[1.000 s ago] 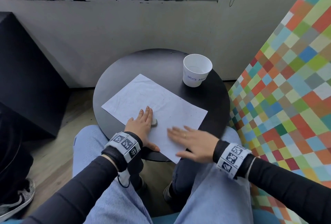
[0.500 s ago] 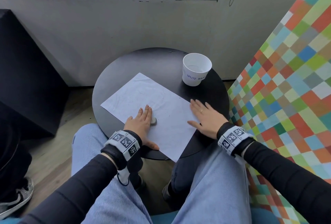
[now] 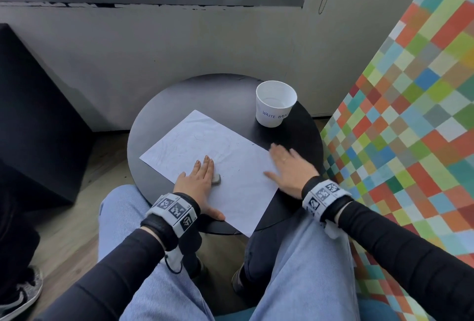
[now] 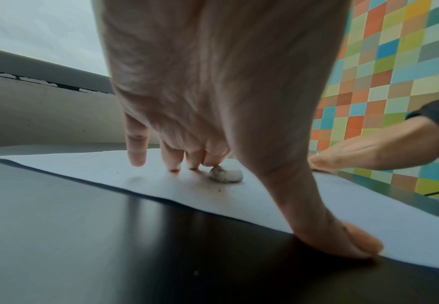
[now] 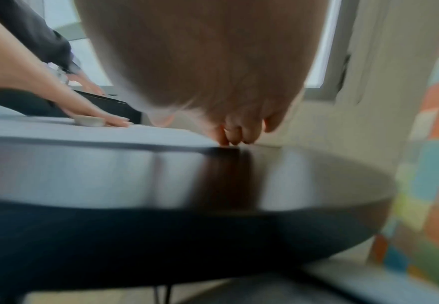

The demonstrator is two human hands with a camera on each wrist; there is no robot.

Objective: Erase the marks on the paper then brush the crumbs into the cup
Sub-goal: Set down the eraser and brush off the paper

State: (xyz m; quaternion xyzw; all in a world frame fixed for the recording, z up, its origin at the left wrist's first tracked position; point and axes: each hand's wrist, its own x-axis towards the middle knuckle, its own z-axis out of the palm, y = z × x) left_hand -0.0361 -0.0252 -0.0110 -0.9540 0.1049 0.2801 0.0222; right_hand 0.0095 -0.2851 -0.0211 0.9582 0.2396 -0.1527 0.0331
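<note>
A white sheet of paper [image 3: 205,146] lies at an angle on the round black table [image 3: 205,95]. My left hand [image 3: 197,179] rests flat on the paper's near left part, fingers straight, thumb on the near edge. A grey worn eraser [image 3: 216,178] lies beside its index finger, loose on the sheet [image 4: 343,197], with dark crumbs [image 4: 213,188] scattered near it. My right hand [image 3: 289,166], blurred, lies flat with spread fingers over the paper's right edge. The white paper cup [image 3: 275,104] marked WASTE stands upright at the table's far right, apart from both hands.
A chequered multicolour panel [image 3: 410,115] rises close on the right of the table. A grey wall [image 3: 179,46] under a window runs behind. A dark block [image 3: 33,115] stands on the left. My knees in blue jeans [image 3: 295,269] sit under the table's near edge.
My right hand swept from the paper's near corner out to its right edge, then shifted slightly back onto the paper. The left hand and the eraser have stayed in place.
</note>
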